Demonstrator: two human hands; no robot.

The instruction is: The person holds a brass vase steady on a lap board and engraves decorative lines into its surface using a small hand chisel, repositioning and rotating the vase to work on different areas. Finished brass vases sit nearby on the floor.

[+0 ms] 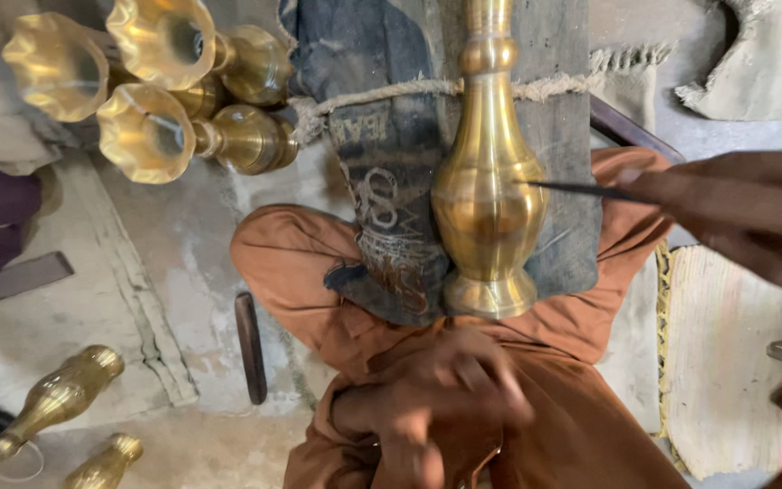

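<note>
The right hand (744, 213), fingers pinching a thin dark tool (581, 189), should keep its tip steady on the belly of the brass vase (486, 181) lying across the lap, while the left hand (432, 403), fingers curled together, braces below its base.

Floor: rough grey concrete floor (183, 235), dusty and stained.
Left side: pale worn cloth sheet (56, 335) spread flat, a small dark grey rectangular block (23, 276) lying on it.
Right side: cream woven mat with a frayed edge (726, 362).
Top right: pale fringed rug corner (762, 63).
Light: soft, even daylight, no hard shadows.
</note>
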